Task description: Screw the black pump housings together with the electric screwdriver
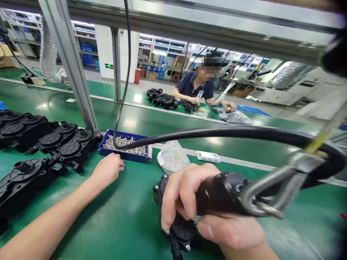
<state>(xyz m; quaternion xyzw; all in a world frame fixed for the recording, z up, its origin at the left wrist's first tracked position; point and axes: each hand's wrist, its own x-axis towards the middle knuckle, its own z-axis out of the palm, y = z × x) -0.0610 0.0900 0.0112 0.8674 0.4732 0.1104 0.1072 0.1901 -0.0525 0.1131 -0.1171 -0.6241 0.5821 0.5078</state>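
Observation:
My right hand (211, 209) is wrapped round a black electric screwdriver (225, 193), whose top hangs from a metal hook (273, 191) and carries a thick black cable. Below that hand lies a black plastic housing (183, 231) with screws at its edge; the hand and tool cover much of it, and the screwdriver's tip is hidden. My left hand (108, 171) is at the near side of a blue box (130, 156) full of small silver screws (138, 147). Its fingers are curled closed, and whatever they may hold does not show.
Several black housings (73, 146) stand in rows at the left. Behind the right hand lie a clear plastic bag (172, 155) and a white cylinder (208, 156). A metal post (72, 65) rises from the bench. Across it, a co-worker (197, 85) sits handling black cable parts (165, 99) and bags.

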